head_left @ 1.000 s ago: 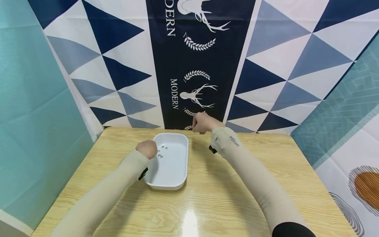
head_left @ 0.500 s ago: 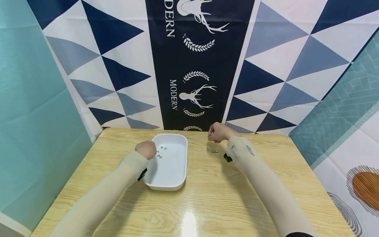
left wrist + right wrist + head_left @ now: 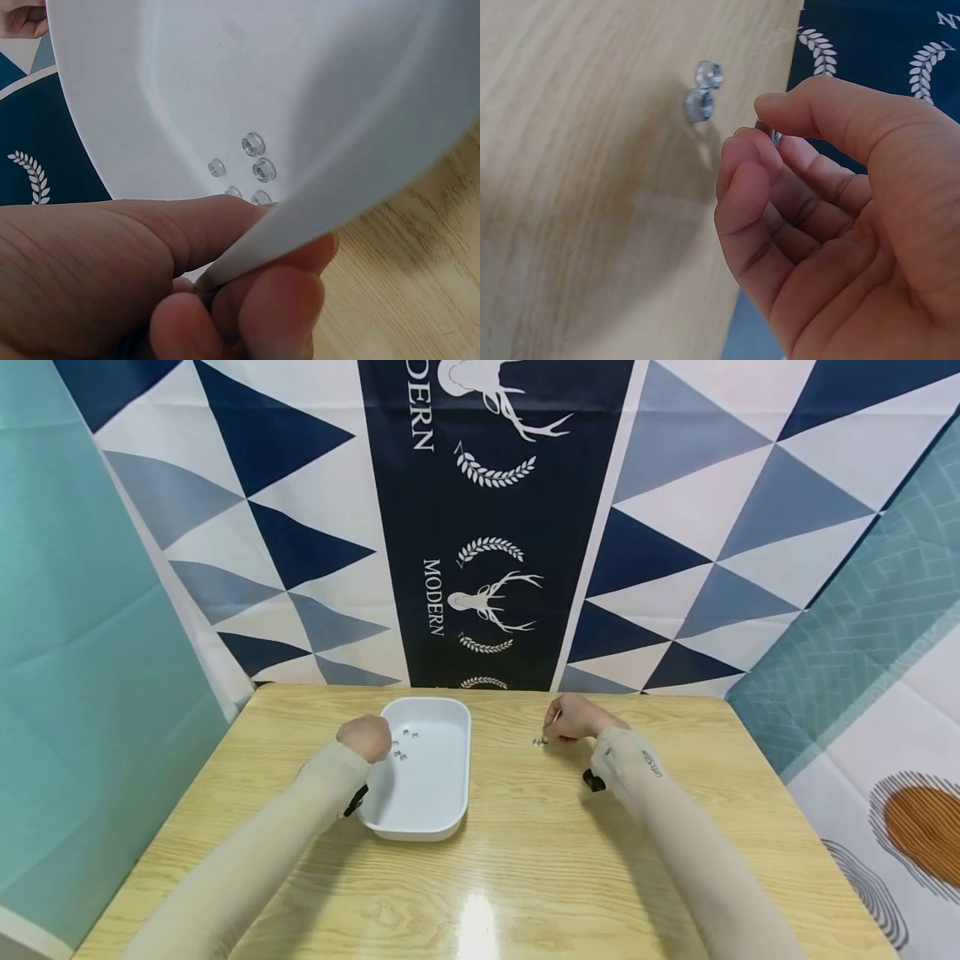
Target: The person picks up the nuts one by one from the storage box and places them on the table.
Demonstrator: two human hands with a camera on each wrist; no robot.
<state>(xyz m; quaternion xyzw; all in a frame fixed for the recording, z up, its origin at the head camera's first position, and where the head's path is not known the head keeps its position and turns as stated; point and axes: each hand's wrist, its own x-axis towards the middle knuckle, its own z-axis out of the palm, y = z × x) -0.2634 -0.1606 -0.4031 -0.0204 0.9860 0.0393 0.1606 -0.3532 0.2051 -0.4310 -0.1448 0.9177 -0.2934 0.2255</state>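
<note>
1. At the right hand (image 3: 855, 210), thumb and fingertips are clamped on a small metal piece (image 3: 760, 125), probably a nut. Skin covers most of it, so its orientation cannot be told.
2. Pinch: apply light, even pressure to opposite sides of the piece. Excess force could make so small a part slip out.
3. Just beyond the right fingertips, and apart from them, a pair of nuts (image 3: 699, 104) lies on the table (image 3: 540, 860), the two touching or nearly so.
4. Clearance: the step appears to be handling the nuts singly; whether the held piece is being raised or lowered cannot be told. Move it straight up or down, with the lower fingers tucked toward the palm, as contact could scatter the pair.
5. To the left of the right hand, well apart, the left hand (image 3: 150, 262) is clamped on the side wall of a white tray (image 3: 427, 793), thumb inside, fingers outside.
6. Bracing: use the left grip only to steady the tray. Tilting or jerking the wall could slide its contents.
7. Inside the tray, near the left thumb, five loose nuts (image 3: 253, 144) lie in a loose group.
</note>
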